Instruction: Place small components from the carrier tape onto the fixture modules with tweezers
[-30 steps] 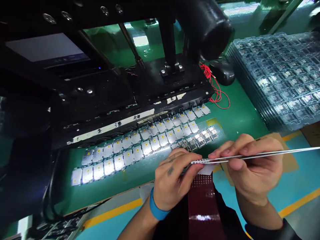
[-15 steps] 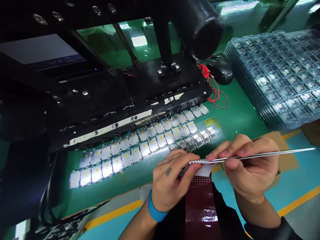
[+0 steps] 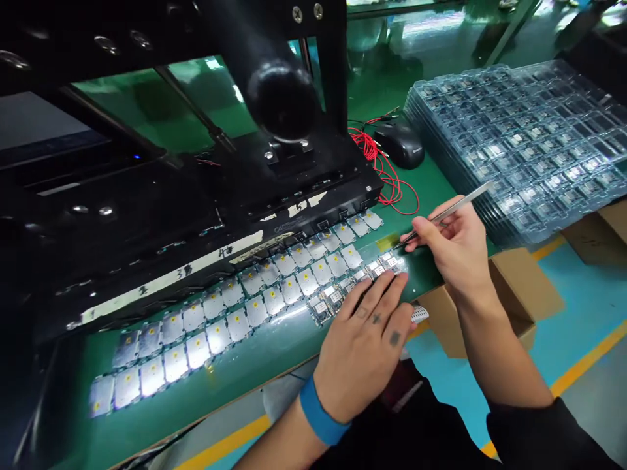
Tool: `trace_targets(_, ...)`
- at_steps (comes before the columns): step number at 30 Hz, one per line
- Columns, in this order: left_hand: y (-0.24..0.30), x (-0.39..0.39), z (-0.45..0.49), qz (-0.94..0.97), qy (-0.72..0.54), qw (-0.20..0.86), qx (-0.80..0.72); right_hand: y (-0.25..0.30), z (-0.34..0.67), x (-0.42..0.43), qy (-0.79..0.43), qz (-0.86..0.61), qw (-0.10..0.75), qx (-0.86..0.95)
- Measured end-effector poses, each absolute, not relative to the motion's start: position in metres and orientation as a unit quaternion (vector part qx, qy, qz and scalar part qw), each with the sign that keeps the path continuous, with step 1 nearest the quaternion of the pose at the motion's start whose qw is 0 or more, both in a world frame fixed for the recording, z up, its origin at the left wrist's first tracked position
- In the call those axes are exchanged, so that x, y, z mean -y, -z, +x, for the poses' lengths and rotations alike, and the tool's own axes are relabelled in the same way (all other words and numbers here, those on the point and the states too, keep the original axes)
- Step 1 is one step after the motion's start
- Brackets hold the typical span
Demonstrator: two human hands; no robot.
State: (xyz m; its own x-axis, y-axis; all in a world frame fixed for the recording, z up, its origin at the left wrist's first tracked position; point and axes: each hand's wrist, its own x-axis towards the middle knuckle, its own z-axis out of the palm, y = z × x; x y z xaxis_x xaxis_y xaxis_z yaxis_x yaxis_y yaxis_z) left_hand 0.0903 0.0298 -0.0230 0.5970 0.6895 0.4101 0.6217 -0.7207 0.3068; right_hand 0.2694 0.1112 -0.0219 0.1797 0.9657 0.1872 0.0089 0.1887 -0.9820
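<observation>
While right hand [image 3: 455, 251] pinches steel tweezers [image 3: 467, 200], fingers [image 3: 422, 228] clamped on them, tips just beside circuit boards [image 3: 379, 269], left hand [image 3: 365, 356] lies flat in front of same boards, fingers [image 3: 377, 307] slightly apart, fingertips touching them; clear tray stack [image 3: 519, 150] beyond boards

The tabletop [image 3: 274, 346] is coloured a glossy green, and rows of silver modules [image 3: 218, 336] are laid on it, each marked with a yellow dot. A blue band [image 3: 321, 410] is worn on the left hand [image 3: 365, 365], whose back is marked with dark tattoos [image 3: 394, 338]. Silver tweezers [image 3: 453, 209] are held in the right hand [image 3: 458, 251]. Red wires [image 3: 386, 176] are looped beside a black mouse [image 3: 399, 145]. White tape [image 3: 171, 281] bearing dark handwriting is stuck along a black fixture [image 3: 147, 222]. Clear trays [image 3: 509, 143] are stacked with grey-silver pieces. A brown cardboard box [image 3: 519, 287] is seen on the teal floor [image 3: 582, 300], which is striped with yellow lines [image 3: 588, 352].
</observation>
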Motion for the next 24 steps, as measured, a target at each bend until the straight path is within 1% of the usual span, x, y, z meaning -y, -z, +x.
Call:
trace_targets(2, 0.0268, -0.0320, 0.0950, 0.894, -0.246, 0.036, -0.372, 0.0233, 0.2689, -0.1103, -0.410, -0.502, 0.577, 0.497)
trace_targets(6, 0.0283, -0.0320, 0.0966, 0.895, -0.230, 0.015, -0.381, 0.0219, 0.2674, -0.1067, -0.414, -0.502, 0.570, 0.501)
trace_targets(15, 0.0249, -0.0306, 0.0958, 0.896, -0.216, 0.026, -0.388, 0.0197, 0.2666, -0.1075, -0.427, -0.499, 0.557, 0.509)
trace_targets(24, 0.0261, -0.0314, 0.0964, 0.894, -0.226, 0.031, -0.386, 0.0186, 0.2659, -0.1058, -0.412, -0.510, 0.546, 0.522)
